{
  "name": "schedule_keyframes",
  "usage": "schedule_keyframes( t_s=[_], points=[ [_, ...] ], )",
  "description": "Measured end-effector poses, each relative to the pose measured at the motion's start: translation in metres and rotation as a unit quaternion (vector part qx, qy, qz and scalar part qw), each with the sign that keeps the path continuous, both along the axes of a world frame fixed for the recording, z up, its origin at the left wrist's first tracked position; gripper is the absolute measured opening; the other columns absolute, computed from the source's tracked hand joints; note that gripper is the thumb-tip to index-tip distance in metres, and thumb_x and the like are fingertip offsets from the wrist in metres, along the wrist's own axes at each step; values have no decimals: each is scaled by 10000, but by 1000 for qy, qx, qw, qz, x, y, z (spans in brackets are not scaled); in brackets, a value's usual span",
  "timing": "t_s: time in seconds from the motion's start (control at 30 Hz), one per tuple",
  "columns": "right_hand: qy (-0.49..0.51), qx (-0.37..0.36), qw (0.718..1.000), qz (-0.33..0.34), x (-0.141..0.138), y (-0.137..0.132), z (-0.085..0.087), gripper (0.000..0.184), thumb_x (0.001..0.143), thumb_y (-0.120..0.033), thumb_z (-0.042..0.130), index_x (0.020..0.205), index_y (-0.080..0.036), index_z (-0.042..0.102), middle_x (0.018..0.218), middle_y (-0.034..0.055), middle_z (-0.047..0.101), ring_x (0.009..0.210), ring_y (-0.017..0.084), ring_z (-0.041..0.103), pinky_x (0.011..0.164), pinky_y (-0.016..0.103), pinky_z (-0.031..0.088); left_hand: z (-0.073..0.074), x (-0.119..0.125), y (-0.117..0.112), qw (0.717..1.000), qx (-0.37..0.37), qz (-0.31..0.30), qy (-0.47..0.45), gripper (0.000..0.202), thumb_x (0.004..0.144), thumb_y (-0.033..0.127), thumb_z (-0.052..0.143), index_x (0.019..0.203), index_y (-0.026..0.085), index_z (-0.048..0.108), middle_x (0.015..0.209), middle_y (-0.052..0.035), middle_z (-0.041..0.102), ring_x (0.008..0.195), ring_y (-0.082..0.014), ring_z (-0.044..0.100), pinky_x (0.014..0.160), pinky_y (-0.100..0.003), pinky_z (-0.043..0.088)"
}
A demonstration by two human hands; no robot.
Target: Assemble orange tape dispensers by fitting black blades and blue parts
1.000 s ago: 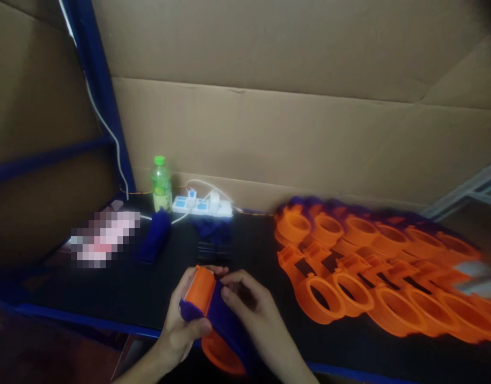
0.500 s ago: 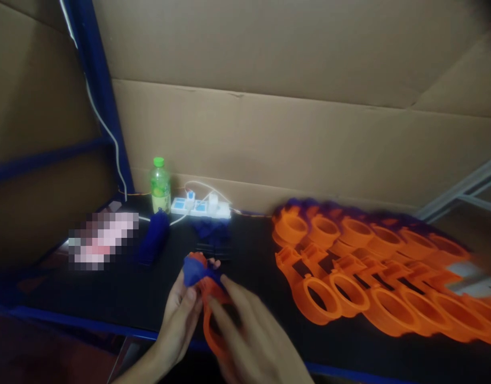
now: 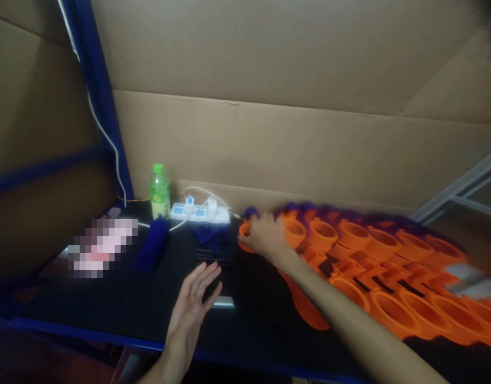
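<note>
My right hand (image 3: 265,234) reaches far over the black table (image 3: 109,304) and is closed on an orange-and-purple plastic part (image 3: 245,230), held at the left end of the back row of orange ring-shaped parts (image 3: 373,266). My left hand (image 3: 193,304) hovers open near the table's front edge, fingers spread, holding nothing. A small dark block with a pale edge (image 3: 221,298) lies just right of its fingertips.
A green-capped bottle (image 3: 159,191) and a white power strip (image 3: 199,212) with cables stand at the back. A dark blue object (image 3: 153,244) and a blue pile (image 3: 213,234) lie left of centre. Cardboard walls (image 3: 293,144) enclose the bench; a blue post (image 3: 97,96) rises at left.
Both hands held the orange-and-purple part near the front edge. My right hand has carried it away to the back row, and my left hand has let go and opened.
</note>
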State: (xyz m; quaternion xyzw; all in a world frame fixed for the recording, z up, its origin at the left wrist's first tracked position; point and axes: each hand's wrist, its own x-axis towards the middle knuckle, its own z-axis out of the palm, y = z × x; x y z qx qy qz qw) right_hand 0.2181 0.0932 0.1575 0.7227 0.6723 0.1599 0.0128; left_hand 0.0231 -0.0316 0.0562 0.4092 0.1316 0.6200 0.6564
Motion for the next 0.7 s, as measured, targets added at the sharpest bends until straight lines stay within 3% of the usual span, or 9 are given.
schedule_keyframes(
  t_s=[0.13, 0.23, 0.37, 0.53, 0.7],
  points=[
    [-18, -2, 999, -33, 15, 17, -10, 650, 810, -569, 620, 1205, -54, 596, 1184, 263, 595, 1150, 383, 499, 1013, 552, 257, -4, 0, 1, 1000, 13, -9, 1, 509, 919, 426, 554, 1394, 253, 494, 1483, -144, 510, 1419, -371, 367, 1146, -614, 277],
    [-36, -6, 999, -37, 22, 25, -14, 659, 812, -576, 610, 1215, -55, 603, 1218, 256, 594, 1208, 401, 455, 1075, 630, 110, -5, 0, 3, 1000, 21, -13, -1, 509, 902, 433, 579, 1376, 261, 506, 1468, -142, 525, 1407, -378, 381, 1132, -620, 298],
    [-61, -17, 998, -23, 27, 32, -16, 658, 825, -589, 584, 1208, -56, 624, 1186, 228, 631, 1235, 394, 441, 1115, 621, -68, -3, 0, 2, 1000, 15, -14, 1, 491, 894, 438, 593, 1352, 276, 525, 1453, -132, 541, 1398, -376, 395, 1123, -620, 313],
    [-82, -24, 996, -21, 29, 32, -18, 608, 835, -570, 569, 1169, -72, 672, 1142, 215, 663, 1207, 405, 471, 1113, 628, -108, -1, 0, 0, 1000, 15, -15, 6, 464, 891, 443, 598, 1320, 272, 552, 1418, -135, 571, 1373, -380, 427, 1106, -630, 333],
    [-98, -24, 995, -13, 27, 32, -20, 428, 854, -474, 582, 1045, -124, 738, 1110, 182, 686, 1164, 395, 505, 1120, 627, -120, -1, 0, 0, 1000, 22, -15, 13, 435, 898, 444, 589, 1294, 263, 571, 1394, -138, 591, 1348, -384, 457, 1088, -633, 358]
  ],
)
